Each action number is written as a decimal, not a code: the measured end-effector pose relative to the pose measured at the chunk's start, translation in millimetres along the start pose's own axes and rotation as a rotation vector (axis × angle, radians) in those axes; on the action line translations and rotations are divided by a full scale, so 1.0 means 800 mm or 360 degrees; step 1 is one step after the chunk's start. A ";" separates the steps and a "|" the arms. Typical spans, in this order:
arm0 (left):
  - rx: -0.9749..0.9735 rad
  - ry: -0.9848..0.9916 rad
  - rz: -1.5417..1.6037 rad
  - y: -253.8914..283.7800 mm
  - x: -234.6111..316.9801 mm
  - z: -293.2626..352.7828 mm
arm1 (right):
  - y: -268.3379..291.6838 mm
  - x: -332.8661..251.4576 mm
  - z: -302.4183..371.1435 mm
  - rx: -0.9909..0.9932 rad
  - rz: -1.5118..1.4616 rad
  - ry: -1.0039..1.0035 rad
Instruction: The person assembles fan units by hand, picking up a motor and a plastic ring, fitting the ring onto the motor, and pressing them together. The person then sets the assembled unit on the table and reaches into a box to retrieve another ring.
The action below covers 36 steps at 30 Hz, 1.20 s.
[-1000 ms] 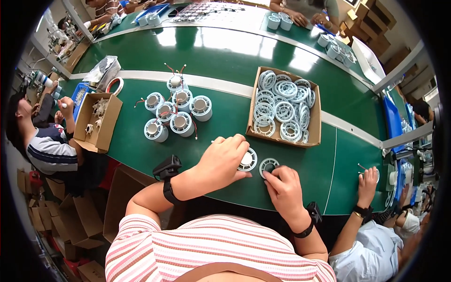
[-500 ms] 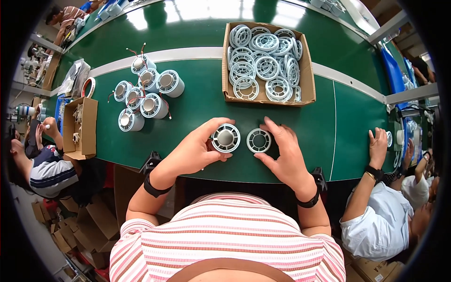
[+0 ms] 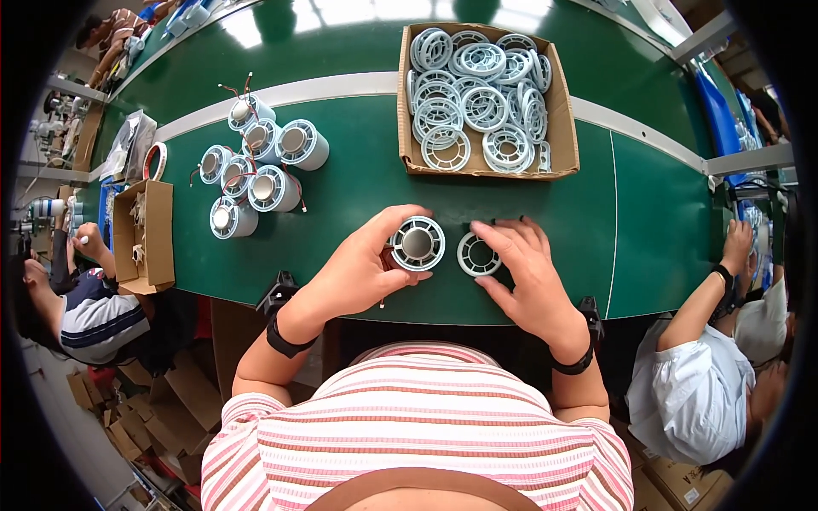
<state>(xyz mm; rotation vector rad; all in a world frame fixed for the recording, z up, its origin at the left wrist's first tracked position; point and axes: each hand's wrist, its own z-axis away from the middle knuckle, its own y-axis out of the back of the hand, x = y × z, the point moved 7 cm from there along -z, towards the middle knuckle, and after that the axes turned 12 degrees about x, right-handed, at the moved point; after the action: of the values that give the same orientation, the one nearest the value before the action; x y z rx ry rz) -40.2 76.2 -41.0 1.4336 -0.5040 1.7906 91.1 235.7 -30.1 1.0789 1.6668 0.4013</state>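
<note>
My left hand (image 3: 354, 266) is closed around a light-blue cylindrical motor (image 3: 417, 244), its round silver centre and spoked end facing up. Part of a reddish wire shows beside the palm. Just to the right, my right hand (image 3: 538, 285) has its thumb and index finger on the edge of a pale-blue spoked plastic ring (image 3: 463, 255). A small gap separates ring and motor. Several similar motors (image 3: 274, 188) with thin wires stand grouped at the left. Beyond my hands, an open cardboard box (image 3: 490, 169) holds a pile of the same kind of rings.
A smaller cardboard box (image 3: 160, 234) sits at the green table's (image 3: 358, 183) left end, near a roll of tape (image 3: 155, 162). A pale strip (image 3: 341, 86) crosses the table behind the motors. People work at both sides; cardboard (image 3: 183, 400) lies on the floor at lower left.
The motor in my left hand and the ring at my right hand have both shifted slightly right in the picture. The co-worker's arm at the right has moved farther away.
</note>
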 end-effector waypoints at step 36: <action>0.0008 -0.0118 0.0117 -0.032 -0.009 -0.004 | -0.010 -0.045 -0.040 0.0259 -0.0317 -0.0123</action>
<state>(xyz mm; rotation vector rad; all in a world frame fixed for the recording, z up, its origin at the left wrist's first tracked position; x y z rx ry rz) -21.7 92.3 -52.5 1.5070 -0.5977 1.8020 60.5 209.9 -2.4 1.0211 1.7408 0.0953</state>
